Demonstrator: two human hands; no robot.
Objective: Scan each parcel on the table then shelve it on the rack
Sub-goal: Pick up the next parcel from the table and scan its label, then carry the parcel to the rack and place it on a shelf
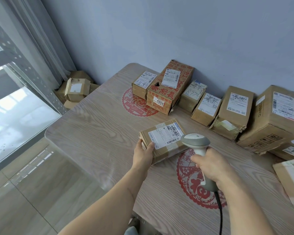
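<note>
A small brown cardboard parcel with a white shipping label lies flat on the wooden table. My left hand grips its near left corner, thumb on top. My right hand is closed round the handle of a grey-white barcode scanner, whose head hovers over the parcel's right end beside the barcode. Its black cable runs down toward me. Several more labelled parcels stand in a row along the wall. A grey metal rack upright rises at the left.
Cardboard boxes are piled on the floor in the corner beside the curtain. A large flat parcel lies at the table's right edge. Red paper-cut decorations are on the tabletop. Tiled floor lies left of the table.
</note>
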